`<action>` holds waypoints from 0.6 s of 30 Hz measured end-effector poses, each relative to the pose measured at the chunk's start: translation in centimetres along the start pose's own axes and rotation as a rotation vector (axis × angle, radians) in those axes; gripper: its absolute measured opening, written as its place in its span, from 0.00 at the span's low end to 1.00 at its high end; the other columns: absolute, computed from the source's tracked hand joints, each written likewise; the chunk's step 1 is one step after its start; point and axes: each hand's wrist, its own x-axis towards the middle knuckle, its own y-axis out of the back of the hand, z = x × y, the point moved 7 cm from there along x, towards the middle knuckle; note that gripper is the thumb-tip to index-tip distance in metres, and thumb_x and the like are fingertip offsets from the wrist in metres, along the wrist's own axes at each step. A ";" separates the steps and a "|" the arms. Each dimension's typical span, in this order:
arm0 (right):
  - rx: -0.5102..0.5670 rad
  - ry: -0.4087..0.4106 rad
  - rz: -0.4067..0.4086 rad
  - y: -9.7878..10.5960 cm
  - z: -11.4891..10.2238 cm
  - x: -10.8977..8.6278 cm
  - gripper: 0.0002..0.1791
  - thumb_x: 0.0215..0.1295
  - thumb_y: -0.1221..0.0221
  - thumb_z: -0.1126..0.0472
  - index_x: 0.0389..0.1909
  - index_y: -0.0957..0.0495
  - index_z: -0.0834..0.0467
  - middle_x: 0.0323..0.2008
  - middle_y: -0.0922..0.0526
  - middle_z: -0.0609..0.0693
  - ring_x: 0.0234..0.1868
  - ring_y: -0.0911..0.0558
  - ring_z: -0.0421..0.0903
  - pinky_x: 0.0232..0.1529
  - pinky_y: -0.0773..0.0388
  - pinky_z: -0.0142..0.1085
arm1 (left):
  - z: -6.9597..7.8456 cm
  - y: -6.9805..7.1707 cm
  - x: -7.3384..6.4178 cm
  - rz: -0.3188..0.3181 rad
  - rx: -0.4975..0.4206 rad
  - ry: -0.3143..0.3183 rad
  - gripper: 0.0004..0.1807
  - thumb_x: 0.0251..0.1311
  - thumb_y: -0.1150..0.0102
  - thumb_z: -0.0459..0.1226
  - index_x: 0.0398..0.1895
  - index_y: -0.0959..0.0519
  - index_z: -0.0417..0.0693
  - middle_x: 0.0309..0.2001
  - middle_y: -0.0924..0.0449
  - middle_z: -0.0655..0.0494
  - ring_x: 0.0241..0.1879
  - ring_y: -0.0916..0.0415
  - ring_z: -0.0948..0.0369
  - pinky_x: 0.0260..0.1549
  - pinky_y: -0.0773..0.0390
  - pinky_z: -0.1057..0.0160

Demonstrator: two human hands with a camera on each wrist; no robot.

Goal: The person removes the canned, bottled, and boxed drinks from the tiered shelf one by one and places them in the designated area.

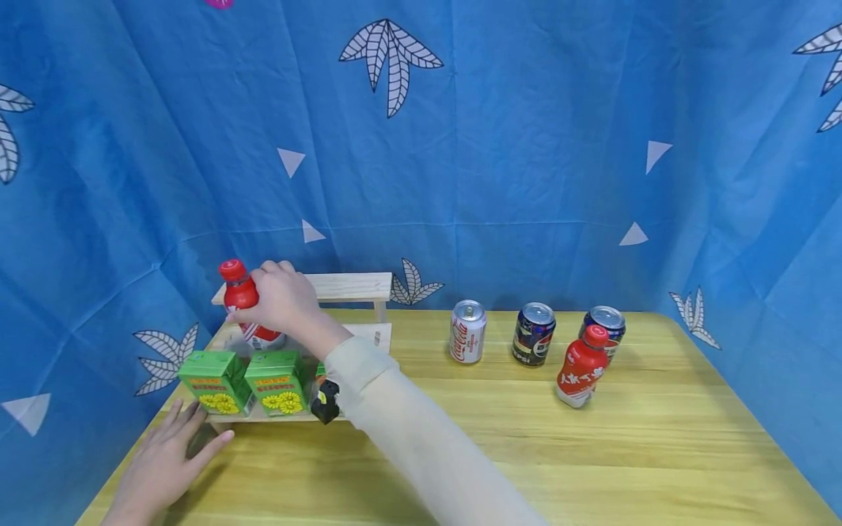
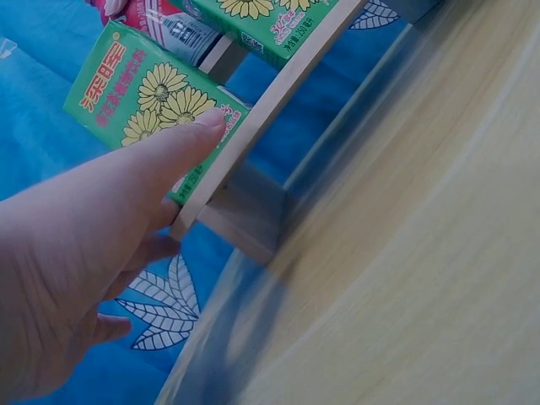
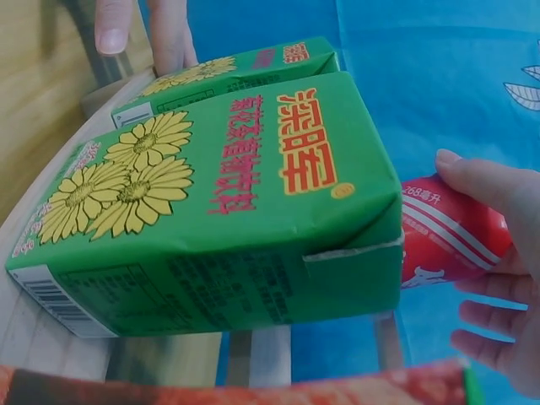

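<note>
My right hand [image 1: 279, 301] grips a red bottle [image 1: 240, 296] with a red cap, upright on the lower board of a small wooden shelf [image 1: 358, 286] at the table's back left. In the right wrist view its fingers [image 3: 494, 190] curl round the red bottle [image 3: 443, 240] behind a green flower-printed carton [image 3: 228, 211]. Two green cartons [image 1: 213, 380] [image 1: 279, 380] stand at the shelf's front edge. My left hand [image 1: 172, 449] lies flat on the table before the shelf; one straight finger [image 2: 181, 139] touches the left carton [image 2: 143, 93].
Three drink cans [image 1: 468, 330] [image 1: 533, 333] [image 1: 607, 321] stand in a row at the back of the wooden table [image 1: 592, 453], with a second red bottle [image 1: 582, 365] in front of the right one. Blue cloth walls close in the back and sides.
</note>
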 end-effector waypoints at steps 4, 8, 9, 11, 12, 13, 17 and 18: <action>-0.005 0.007 0.002 0.3 0.3 -0.2 0.36 0.51 0.38 0.27 0.57 0.24 0.42 0.47 0.24 0.37 0.47 0.30 0.35 0.40 0.25 0.26 | 0.1 0.1 -0.1 0.005 -0.005 -0.009 0.50 0.64 0.55 0.66 0.70 0.40 0.30 0.70 0.45 0.24 0.73 0.61 0.29 0.60 0.51 0.21; -0.002 0.021 0.013 0.9 0.6 -0.4 0.38 0.50 0.38 0.27 0.58 0.25 0.43 0.49 0.23 0.37 0.48 0.30 0.36 0.41 0.24 0.27 | 0.1 0.1 -0.1 0.010 -0.004 -0.014 0.50 0.65 0.55 0.65 0.70 0.39 0.29 0.69 0.45 0.24 0.73 0.61 0.29 0.60 0.51 0.22; -0.003 0.025 0.016 1.0 0.7 -0.5 0.38 0.50 0.38 0.27 0.59 0.25 0.43 0.50 0.23 0.38 0.49 0.30 0.36 0.41 0.24 0.27 | 0.1 0.0 -0.1 0.010 -0.003 -0.014 0.50 0.65 0.55 0.65 0.70 0.39 0.29 0.69 0.45 0.24 0.73 0.61 0.29 0.60 0.51 0.22; -0.007 0.030 0.019 1.3 1.0 -0.6 0.38 0.50 0.38 0.27 0.59 0.25 0.44 0.51 0.23 0.38 0.50 0.29 0.36 0.42 0.24 0.27 | 0.1 0.0 0.0 0.007 -0.003 -0.017 0.49 0.65 0.55 0.65 0.70 0.40 0.29 0.70 0.46 0.24 0.73 0.62 0.29 0.60 0.51 0.22; -0.008 0.031 0.020 1.5 1.1 -0.7 0.39 0.50 0.37 0.27 0.60 0.25 0.44 0.51 0.23 0.38 0.50 0.29 0.36 0.43 0.24 0.27 | 0.1 0.0 0.1 0.008 -0.003 -0.022 0.49 0.65 0.55 0.65 0.70 0.40 0.29 0.70 0.46 0.24 0.73 0.62 0.29 0.60 0.51 0.22; -0.012 0.033 0.020 1.6 1.2 -0.8 0.39 0.50 0.37 0.27 0.60 0.25 0.44 0.52 0.23 0.38 0.51 0.29 0.36 0.43 0.24 0.27 | 0.1 0.0 0.2 0.009 -0.003 -0.024 0.49 0.65 0.55 0.65 0.70 0.40 0.29 0.70 0.46 0.24 0.73 0.62 0.29 0.60 0.51 0.22; -0.017 0.041 0.016 2.2 1.7 -1.0 0.39 0.50 0.37 0.29 0.61 0.26 0.44 0.54 0.24 0.39 0.52 0.29 0.36 0.43 0.23 0.27 | 0.1 0.0 0.1 0.009 -0.007 -0.032 0.48 0.66 0.54 0.64 0.69 0.39 0.29 0.69 0.45 0.23 0.73 0.62 0.29 0.59 0.51 0.21; -0.020 0.044 0.016 2.4 1.8 -1.1 0.39 0.51 0.37 0.28 0.61 0.26 0.44 0.54 0.24 0.39 0.52 0.29 0.36 0.43 0.23 0.27 | 0.1 0.0 0.1 0.007 -0.008 -0.033 0.48 0.66 0.54 0.64 0.69 0.39 0.29 0.69 0.46 0.23 0.73 0.63 0.29 0.59 0.51 0.21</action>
